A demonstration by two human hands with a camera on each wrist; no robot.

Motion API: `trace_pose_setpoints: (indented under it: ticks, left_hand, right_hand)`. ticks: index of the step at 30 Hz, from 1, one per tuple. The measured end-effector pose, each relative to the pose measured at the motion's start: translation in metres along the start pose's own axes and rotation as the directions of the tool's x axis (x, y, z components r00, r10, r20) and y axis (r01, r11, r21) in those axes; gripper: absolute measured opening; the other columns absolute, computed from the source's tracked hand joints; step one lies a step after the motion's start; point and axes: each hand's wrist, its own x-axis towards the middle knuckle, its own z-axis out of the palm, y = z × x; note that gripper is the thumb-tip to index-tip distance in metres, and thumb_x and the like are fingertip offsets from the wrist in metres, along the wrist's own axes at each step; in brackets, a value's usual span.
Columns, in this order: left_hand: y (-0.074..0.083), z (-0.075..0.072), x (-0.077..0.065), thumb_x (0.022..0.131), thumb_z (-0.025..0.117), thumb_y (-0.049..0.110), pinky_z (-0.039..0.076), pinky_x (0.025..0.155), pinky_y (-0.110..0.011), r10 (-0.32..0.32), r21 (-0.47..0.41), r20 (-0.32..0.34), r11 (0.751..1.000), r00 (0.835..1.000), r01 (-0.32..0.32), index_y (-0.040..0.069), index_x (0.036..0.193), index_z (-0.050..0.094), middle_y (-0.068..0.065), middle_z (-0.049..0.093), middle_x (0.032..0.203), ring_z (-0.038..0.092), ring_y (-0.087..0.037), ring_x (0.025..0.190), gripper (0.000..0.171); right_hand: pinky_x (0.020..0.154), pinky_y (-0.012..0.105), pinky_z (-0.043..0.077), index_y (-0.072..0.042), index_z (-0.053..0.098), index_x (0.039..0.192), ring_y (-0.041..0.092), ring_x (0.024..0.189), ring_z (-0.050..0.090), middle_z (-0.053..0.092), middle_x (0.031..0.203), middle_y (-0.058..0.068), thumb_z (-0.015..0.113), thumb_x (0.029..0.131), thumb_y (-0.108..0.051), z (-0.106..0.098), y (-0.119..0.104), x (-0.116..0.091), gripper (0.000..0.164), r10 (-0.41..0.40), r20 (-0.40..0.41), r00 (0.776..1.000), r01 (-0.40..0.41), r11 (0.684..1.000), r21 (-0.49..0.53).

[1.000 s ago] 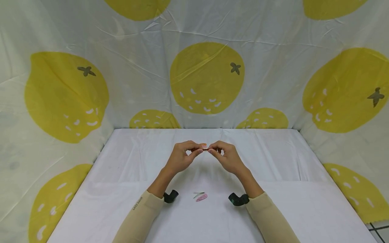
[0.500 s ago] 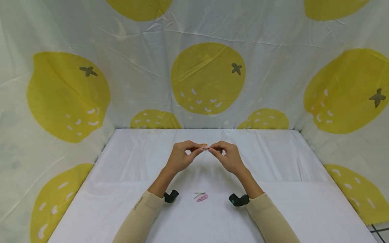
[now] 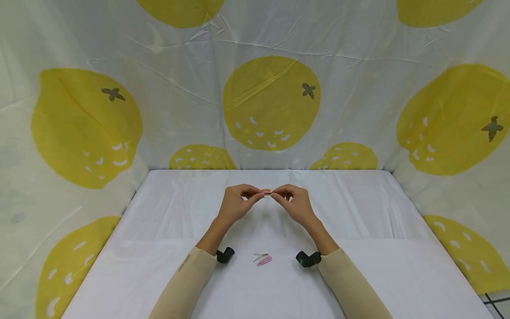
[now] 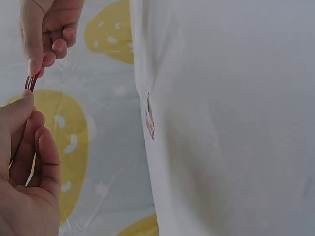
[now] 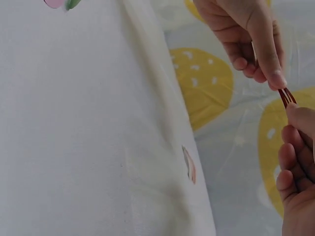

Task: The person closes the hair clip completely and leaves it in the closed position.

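Note:
A dark red snap hair clip (image 4: 30,83) is stretched between my two hands, held above the table. My left hand (image 3: 238,203) pinches one end between thumb and forefinger; my right hand (image 3: 296,204) pinches the other end in the same way. In the right wrist view, the slim loops of the red clip (image 5: 287,97) show between the fingertips. Behind the hands, near the far table edge, lie small orange and pale clips (image 5: 189,166), partly hidden by the fingers in the head view. Nearer my body rests a pink hair clip (image 3: 264,260) beside a thin green one (image 3: 260,255).
A white cloth (image 3: 358,270) covers the table. Behind and at both sides hangs a pale curtain (image 3: 183,102) printed with yellow lemons. Black wrist cameras (image 3: 308,259) sit by both sleeves. Floor tiles (image 3: 498,303) show at the lower right.
Both hands have shifted very slightly left and keep their pinch on the red hair clip. Its angle looks a little different. The pink and green clips stay where they were.

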Motion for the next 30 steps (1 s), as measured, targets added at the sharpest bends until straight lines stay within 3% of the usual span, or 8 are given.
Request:
trace_pose_setpoints:
  ticks: [4, 10, 22, 30]
  left_hand:
    - [-0.007, 0.002, 0.004, 0.091, 0.081, 0.03, 0.056, 0.065, -0.025, -0.037, 0.04, 0.004, 0.998, 0.999, 0.037, 0.017, 0.093, 0.082, 0.005, 0.079, 0.088, 0.069, -0.006, 0.071, 0.013]
    - [-0.016, 0.006, 0.006, 0.092, 0.08, 0.029, 0.053, 0.062, -0.023, -0.096, 0.055, 0.022, 0.994, 0.995, 0.095, 0.013, 0.094, 0.082, 0.001, 0.078, 0.086, 0.067, -0.008, 0.071, 0.015]
    - [-0.029, 0.012, 0.013, 0.093, 0.079, 0.026, 0.053, 0.062, -0.024, -0.159, 0.119, 0.052, 0.981, 0.986, 0.152, 0.014, 0.094, 0.082, 0.002, 0.077, 0.082, 0.065, -0.007, 0.068, 0.013]
    - [-0.037, 0.016, 0.016, 0.091, 0.081, 0.027, 0.051, 0.063, -0.025, -0.231, 0.156, 0.107, 0.965, 0.967, 0.213, 0.013, 0.09, 0.082, 0.003, 0.075, 0.078, 0.063, -0.009, 0.069, 0.014]
  right_hand:
    - [0.066, 0.03, 0.049, -0.019, 0.08, 0.096, 0.011, 0.072, 0.057, 0.074, 0.084, -0.005, 0.077, 0.094, -0.03, 0.003, 0.008, 0.005, 0.012, 0.043, 0.015, 0.999, -0.043, 0.999, -0.024]
    - [0.063, 0.025, 0.045, -0.021, 0.08, 0.095, 0.013, 0.07, 0.055, 0.074, 0.081, -0.006, 0.077, 0.094, -0.036, 0.007, 0.018, 0.011, 0.016, 0.095, 0.043, 0.995, -0.093, 0.995, -0.038]
    - [0.06, 0.023, 0.043, -0.014, 0.081, 0.097, 0.012, 0.067, 0.054, 0.073, 0.079, 0.001, 0.076, 0.096, -0.025, 0.017, 0.032, 0.014, 0.013, 0.155, 0.075, 0.985, -0.151, 0.986, -0.065]
    - [0.06, 0.023, 0.045, -0.011, 0.08, 0.097, 0.01, 0.067, 0.055, 0.073, 0.079, 0.001, 0.076, 0.095, -0.022, 0.024, 0.046, 0.014, 0.012, 0.212, 0.086, 0.973, -0.206, 0.976, -0.074]
